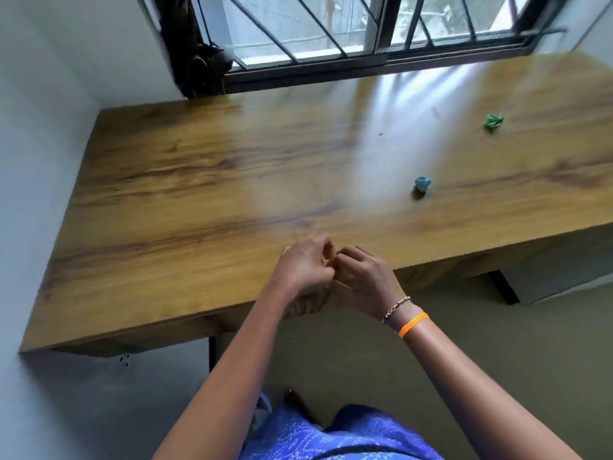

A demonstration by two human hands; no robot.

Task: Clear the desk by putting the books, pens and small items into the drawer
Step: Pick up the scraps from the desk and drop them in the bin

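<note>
A small blue item (422, 185) lies on the wooden desk (199, 194), right of centre. Farther back on the right lies a small green item (493, 121). My left hand (305, 270) and my right hand (365, 277) meet over the desk's front edge, fingers curled and touching each other. No object shows between them. Both hands are well short of the two items. No drawer, book or pen is in view.
A barred window (331, 34) runs along the desk's back edge, with a dark cloth (202, 61) hanging at its left corner. A wall closes off the left side. Under the desk at right stand a black leg (504, 287) and a pale panel (564, 270).
</note>
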